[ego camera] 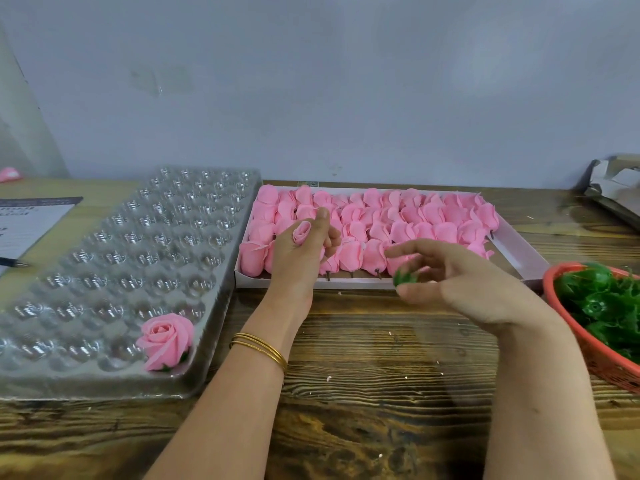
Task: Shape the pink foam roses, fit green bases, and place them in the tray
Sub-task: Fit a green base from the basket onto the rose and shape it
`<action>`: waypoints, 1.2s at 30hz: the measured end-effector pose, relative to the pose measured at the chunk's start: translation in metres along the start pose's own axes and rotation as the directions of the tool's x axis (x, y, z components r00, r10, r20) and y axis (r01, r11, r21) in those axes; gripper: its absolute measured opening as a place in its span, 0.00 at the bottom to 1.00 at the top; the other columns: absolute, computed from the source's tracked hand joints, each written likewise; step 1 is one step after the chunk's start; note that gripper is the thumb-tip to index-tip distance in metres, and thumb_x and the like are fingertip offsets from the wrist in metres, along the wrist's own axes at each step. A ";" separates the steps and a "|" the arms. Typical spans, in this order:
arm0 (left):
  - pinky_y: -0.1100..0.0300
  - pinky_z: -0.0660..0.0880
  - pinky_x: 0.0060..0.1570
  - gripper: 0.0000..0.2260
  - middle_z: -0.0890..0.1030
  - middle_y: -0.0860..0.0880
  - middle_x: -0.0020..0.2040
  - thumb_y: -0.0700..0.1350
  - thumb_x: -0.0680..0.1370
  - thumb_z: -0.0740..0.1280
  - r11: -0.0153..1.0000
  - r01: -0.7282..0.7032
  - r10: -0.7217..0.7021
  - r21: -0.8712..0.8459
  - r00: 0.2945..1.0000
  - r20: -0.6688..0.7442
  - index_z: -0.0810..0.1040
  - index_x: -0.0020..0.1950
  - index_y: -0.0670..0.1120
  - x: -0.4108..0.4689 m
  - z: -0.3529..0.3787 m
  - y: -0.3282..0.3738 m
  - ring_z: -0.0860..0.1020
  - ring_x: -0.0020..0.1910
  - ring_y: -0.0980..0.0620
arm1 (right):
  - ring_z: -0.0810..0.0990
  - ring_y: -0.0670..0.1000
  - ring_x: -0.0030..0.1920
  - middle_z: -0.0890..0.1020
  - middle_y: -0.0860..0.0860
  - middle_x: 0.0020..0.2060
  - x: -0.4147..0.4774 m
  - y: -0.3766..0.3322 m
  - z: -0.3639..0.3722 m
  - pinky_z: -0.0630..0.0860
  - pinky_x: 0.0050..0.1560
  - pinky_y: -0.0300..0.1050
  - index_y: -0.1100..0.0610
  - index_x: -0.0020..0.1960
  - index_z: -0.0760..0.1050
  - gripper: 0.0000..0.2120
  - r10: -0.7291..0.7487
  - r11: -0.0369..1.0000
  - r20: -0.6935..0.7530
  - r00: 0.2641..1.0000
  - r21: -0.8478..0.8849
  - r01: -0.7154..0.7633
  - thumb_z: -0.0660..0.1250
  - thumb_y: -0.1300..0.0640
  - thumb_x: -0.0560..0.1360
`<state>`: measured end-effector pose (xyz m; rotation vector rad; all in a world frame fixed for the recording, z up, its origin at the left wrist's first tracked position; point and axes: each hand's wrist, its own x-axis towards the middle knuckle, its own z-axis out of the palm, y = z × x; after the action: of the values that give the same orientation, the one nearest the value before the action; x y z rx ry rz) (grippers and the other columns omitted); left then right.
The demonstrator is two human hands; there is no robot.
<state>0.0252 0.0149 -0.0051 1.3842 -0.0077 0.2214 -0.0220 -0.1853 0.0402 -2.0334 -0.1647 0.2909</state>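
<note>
Over the middle of the wooden worktop (381, 358), both bare hands are raised just in front of a shallow white box (519, 252). The left hand (298, 261) stands upright, its fingers curled round a small, tightly rolled pink bud (302, 233) that pokes up above them. The right hand (464, 282) pinches a green base (405, 277) between thumb and fingertips, with its forefinger stretched out to the left. The base is blurred, so its shape is hard to make out. Bud and base are apart, the base lower and to the right.

The box lies at the far side of the worktop and is packed with rows of unshaped pink foam roses (398, 216), some showing short dark stems along the near edge.

To the left lies a clear plastic tray (104, 386) with many round dimples. One finished rose (168, 337), opened out and with a bit of green under it, sits in the tray's near right corner.

At the right edge, a red basket (595, 355) holds a heap of loose green bases (602, 299).

Thin gold bangles (259, 346) circle the left wrist. At the far left are a printed sheet (27, 220) and a pen (14, 262), and at the far right some torn cardboard (616, 181).
</note>
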 end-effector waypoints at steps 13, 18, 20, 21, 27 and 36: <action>0.46 0.80 0.48 0.20 0.78 0.50 0.32 0.58 0.79 0.66 0.998 0.056 -0.056 -0.014 0.997 -0.044 0.77 0.29 0.53 -0.004 0.002 0.005 0.80 0.37 0.52 | 0.80 0.42 0.41 0.82 0.48 0.41 0.042 -0.022 0.068 0.76 0.43 0.30 0.53 0.53 0.78 0.17 -0.256 0.958 -0.214 0.943 0.072 0.277 0.78 0.64 0.68; 0.56 0.76 0.36 0.21 0.80 0.52 0.32 0.56 0.80 0.65 0.998 0.048 -0.051 -0.046 0.996 -0.075 0.77 0.28 0.53 -0.002 0.001 0.005 0.80 0.35 0.54 | 0.80 0.48 0.42 0.79 0.49 0.44 0.049 -0.022 0.077 0.78 0.42 0.36 0.51 0.56 0.73 0.22 -0.257 0.959 -0.328 0.909 0.034 0.283 0.77 0.65 0.68; 0.57 0.77 0.35 0.22 0.82 0.51 0.37 0.56 0.80 0.65 0.997 0.045 -0.051 -0.063 0.994 -0.097 0.76 0.27 0.52 -0.001 0.000 0.004 0.81 0.38 0.53 | 0.80 0.47 0.44 0.79 0.48 0.43 0.053 -0.022 0.077 0.76 0.40 0.33 0.49 0.58 0.71 0.25 -0.258 0.960 -0.358 0.897 0.005 0.279 0.77 0.64 0.67; 0.57 0.77 0.36 0.22 0.83 0.51 0.38 0.56 0.80 0.65 0.996 0.046 -0.054 -0.076 0.993 -0.107 0.75 0.27 0.52 -0.001 0.000 0.003 0.82 0.39 0.53 | 0.79 0.46 0.45 0.79 0.48 0.43 0.054 -0.021 0.077 0.75 0.40 0.32 0.49 0.58 0.71 0.26 -0.266 0.959 -0.370 0.890 -0.012 0.282 0.77 0.64 0.67; 0.60 0.76 0.44 0.23 0.84 0.50 0.39 0.52 0.81 0.64 0.990 0.020 -0.040 -0.138 0.988 -0.146 0.74 0.26 0.50 0.002 0.000 0.004 0.83 0.43 0.55 | 0.74 0.38 0.44 0.75 0.42 0.45 0.062 -0.016 0.082 0.70 0.41 0.22 0.56 0.63 0.73 0.24 -0.357 0.931 -0.422 0.834 -0.238 0.278 0.75 0.66 0.69; 0.65 0.75 0.30 0.25 0.85 0.43 0.48 0.53 0.83 0.61 0.969 0.029 -0.043 -0.247 0.998 -0.052 0.75 0.26 0.49 -0.001 0.000 0.010 0.83 0.50 0.44 | 0.72 0.39 0.41 0.74 0.42 0.43 0.073 -0.012 0.096 0.67 0.36 0.20 0.57 0.62 0.73 0.24 -0.412 0.892 -0.351 0.841 -0.346 0.293 0.72 0.69 0.68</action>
<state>0.0230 0.0166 0.0042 1.1289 0.0363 0.2214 0.0219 -0.0803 -0.0007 -2.2406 -0.3277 -0.4286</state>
